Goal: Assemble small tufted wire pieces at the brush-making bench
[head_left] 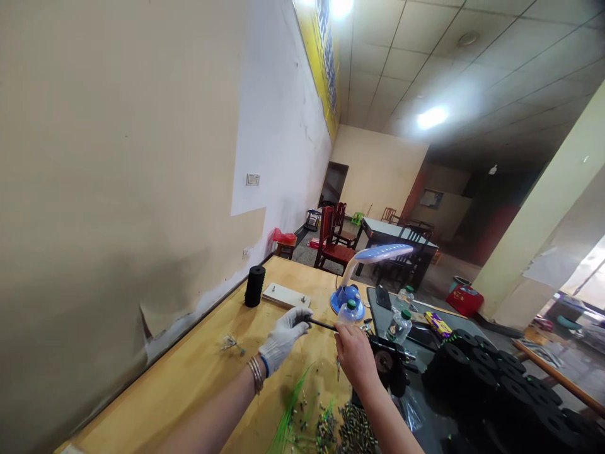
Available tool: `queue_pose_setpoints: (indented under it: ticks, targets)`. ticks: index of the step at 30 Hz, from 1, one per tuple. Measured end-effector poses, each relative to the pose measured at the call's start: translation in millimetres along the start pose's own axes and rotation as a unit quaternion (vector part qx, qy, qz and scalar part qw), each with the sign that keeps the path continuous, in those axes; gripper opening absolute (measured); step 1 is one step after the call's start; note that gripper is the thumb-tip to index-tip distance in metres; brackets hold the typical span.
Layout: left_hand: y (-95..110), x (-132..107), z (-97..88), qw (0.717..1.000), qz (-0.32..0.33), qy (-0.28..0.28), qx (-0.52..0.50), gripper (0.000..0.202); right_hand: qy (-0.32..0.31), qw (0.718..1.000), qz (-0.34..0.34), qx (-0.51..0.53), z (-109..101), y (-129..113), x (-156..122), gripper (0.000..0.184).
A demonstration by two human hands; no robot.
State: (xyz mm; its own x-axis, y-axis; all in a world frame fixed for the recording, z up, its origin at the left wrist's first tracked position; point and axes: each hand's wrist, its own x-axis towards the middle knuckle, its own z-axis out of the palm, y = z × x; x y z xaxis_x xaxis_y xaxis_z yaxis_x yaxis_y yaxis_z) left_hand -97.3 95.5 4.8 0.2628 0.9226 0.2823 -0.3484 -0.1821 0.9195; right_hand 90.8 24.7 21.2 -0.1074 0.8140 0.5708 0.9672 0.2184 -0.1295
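Observation:
My left hand (283,337) wears a white glove and pinches one end of a thin black rod (321,325) above the wooden table (198,372). My bare right hand (353,353) has its fingers closed on the rod's other end. Both hands hover near the table's middle, just in front of a blue and white desk lamp (359,277). A small black machine (390,362) sits right beside my right hand.
A black foam cylinder (254,285) and a wooden block with pins (286,295) stand near the wall. Green strands and several small dark parts (326,425) lie at the front. Black foam rolls (491,378) pile at right. Plastic bottles (399,321) stand behind the machine. Chairs and tables (378,236) stand further back.

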Motion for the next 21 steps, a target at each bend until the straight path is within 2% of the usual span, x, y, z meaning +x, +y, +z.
queue_pose_setpoints:
  ticks: [3,7,13,16,18,21]
  targets:
    - [4,0,2.3,1.000,-0.003,-0.010,-0.012,0.034,0.003,1.000,-0.001,0.005,0,0,-1,0.027]
    - [2,-2,7.2,0.999,-0.024,-0.016,-0.038,0.049,0.004,1.000,-0.006,0.012,0,1,-1,0.028]
    - [-8,-2,5.1,0.997,-0.064,0.015,-0.031,0.043,0.003,1.000,-0.013,0.015,-1,2,0,0.028]
    - [-3,-4,2.2,0.998,-0.060,-0.002,-0.028,0.043,0.005,1.000,-0.014,0.015,-1,2,-1,0.028]
    - [4,-5,2.4,0.998,-0.051,-0.012,-0.031,0.051,0.008,1.000,-0.014,0.015,-1,1,-2,0.028]
    - [13,-5,5.7,0.999,-0.047,-0.003,-0.021,0.053,0.012,1.000,-0.017,0.014,-3,0,-2,0.029]
